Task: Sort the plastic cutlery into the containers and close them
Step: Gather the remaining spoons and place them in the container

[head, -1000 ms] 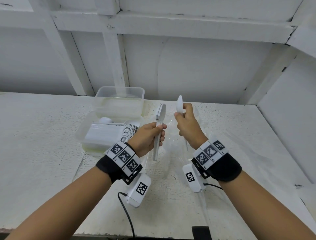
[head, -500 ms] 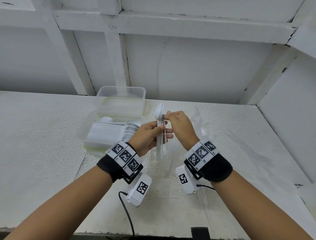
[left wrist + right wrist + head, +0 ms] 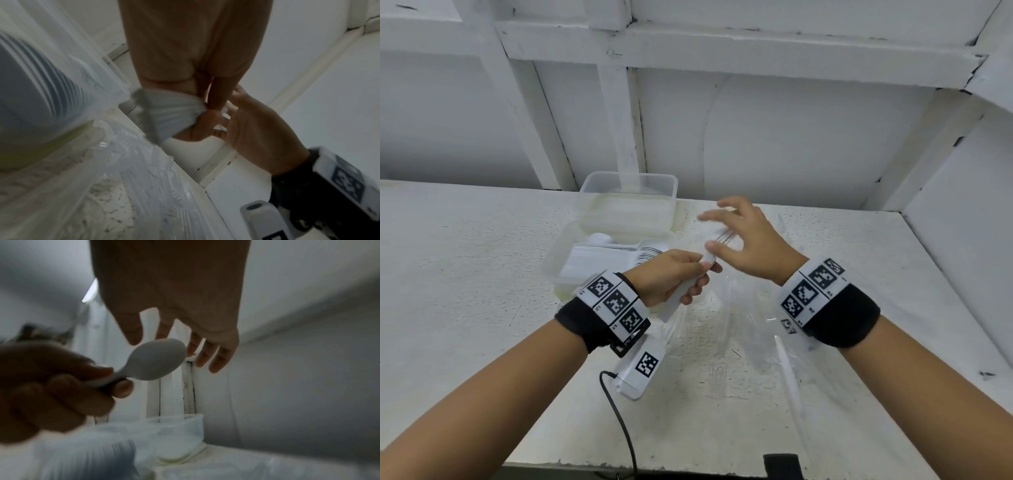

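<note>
My left hand (image 3: 697,272) grips a stack of white plastic spoons (image 3: 717,245) by the handles, bowls tilted up and to the right. In the right wrist view the spoon bowl (image 3: 157,360) shows just below my spread fingers (image 3: 213,365). My right hand (image 3: 709,230) hovers over the bowls with fingers straight and spread, holding nothing; its thumb is close to the stack. The near clear container (image 3: 561,263) holds rows of white cutlery. Behind it stands a second clear container (image 3: 671,192), its contents unclear.
A crumpled clear plastic bag (image 3: 726,308) lies on the white table under my hands, with a white cutlery piece (image 3: 789,373) inside. A black cable (image 3: 625,428) runs off the front edge. White wall and beams close the back and right.
My right hand carried one spoon to the stack in my left hand, let it go and spread its fingers. The stack has tilted from upright toward the right.
</note>
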`<state>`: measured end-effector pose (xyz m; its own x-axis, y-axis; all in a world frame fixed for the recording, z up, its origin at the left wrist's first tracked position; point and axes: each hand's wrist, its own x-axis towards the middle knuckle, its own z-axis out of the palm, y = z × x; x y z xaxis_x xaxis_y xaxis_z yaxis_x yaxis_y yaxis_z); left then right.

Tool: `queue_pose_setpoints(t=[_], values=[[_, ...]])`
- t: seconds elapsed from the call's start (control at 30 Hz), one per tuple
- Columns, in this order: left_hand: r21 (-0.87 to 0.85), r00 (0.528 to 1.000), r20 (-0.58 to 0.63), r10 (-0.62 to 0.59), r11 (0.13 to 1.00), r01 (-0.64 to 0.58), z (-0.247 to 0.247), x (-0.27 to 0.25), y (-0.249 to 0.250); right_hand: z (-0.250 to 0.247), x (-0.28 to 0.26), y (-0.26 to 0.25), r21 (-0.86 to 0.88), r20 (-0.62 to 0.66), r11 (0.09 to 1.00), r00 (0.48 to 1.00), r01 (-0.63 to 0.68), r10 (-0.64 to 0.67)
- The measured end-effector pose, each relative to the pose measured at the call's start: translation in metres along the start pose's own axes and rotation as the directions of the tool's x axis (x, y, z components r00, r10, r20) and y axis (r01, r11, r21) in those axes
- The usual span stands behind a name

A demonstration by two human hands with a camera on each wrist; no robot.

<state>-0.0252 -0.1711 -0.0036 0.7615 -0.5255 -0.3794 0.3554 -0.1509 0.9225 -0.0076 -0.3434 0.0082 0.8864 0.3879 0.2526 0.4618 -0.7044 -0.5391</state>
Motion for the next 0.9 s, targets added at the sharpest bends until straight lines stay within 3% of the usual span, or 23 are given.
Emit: queue_pose_setpoints(t=[0.07, 0.17, 0.4, 0.53, 0.63, 0.67, 0.73, 0.8, 0.83, 0.9], values=[[0.072, 1.000, 0.002, -0.012, 0.997, 0.011, -0.006, -0.004, 0.004, 0.000, -0.002, -0.002, -0.211, 0.136, 0.962, 0.980, 0.175, -0.148], [0.125, 0.999, -0.021, -0.043, 0.991, 0.045, -0.019, -0.008, 0.007, 0.005, -0.003, -0.008, -0.312, 0.233, 0.877, 0.925, 0.365, -0.301], [0.253, 0.995, 0.000, -0.099, 0.963, 0.096, -0.047, -0.020, 0.015, 0.025, 0.009, -0.017, -0.222, 0.309, 0.867, 0.875, 0.447, -0.372], [0.346, 0.994, 0.011, -0.108, 0.933, 0.097, -0.071, -0.029, 0.026, 0.034, 0.028, -0.026, -0.227, 0.288, 0.824, 0.844, 0.519, -0.452], [0.406, 0.992, -0.126, -0.024, 0.911, 0.074, -0.093, -0.028, 0.038, 0.035, 0.051, -0.025, -0.278, 0.233, 0.834, 0.876, 0.476, -0.423], [0.422, 0.974, -0.225, 0.035, 0.904, 0.065, -0.104, -0.025, 0.042, 0.034, 0.059, -0.023, -0.285, 0.212, 0.847, 0.891, 0.449, -0.401], [0.516, 0.892, -0.409, 0.191, 0.855, 0.053, -0.126, -0.020, 0.047, 0.030, 0.074, -0.016, -0.280, 0.167, 0.887, 0.928, 0.367, -0.332], [0.690, 0.815, -0.477, 0.329, 0.714, 0.115, -0.147, -0.014, 0.045, 0.024, 0.087, -0.007, -0.274, 0.143, 0.936, 0.971, 0.223, -0.190], [0.770, 0.814, -0.459, 0.357, 0.617, 0.163, -0.154, -0.011, 0.042, 0.022, 0.092, -0.003, -0.258, 0.143, 0.957, 0.985, 0.131, -0.096], [0.882, 0.878, -0.353, 0.322, 0.427, 0.198, -0.160, -0.004, 0.033, 0.021, 0.099, 0.001, -0.197, 0.114, 0.980, 0.993, -0.016, 0.039]])
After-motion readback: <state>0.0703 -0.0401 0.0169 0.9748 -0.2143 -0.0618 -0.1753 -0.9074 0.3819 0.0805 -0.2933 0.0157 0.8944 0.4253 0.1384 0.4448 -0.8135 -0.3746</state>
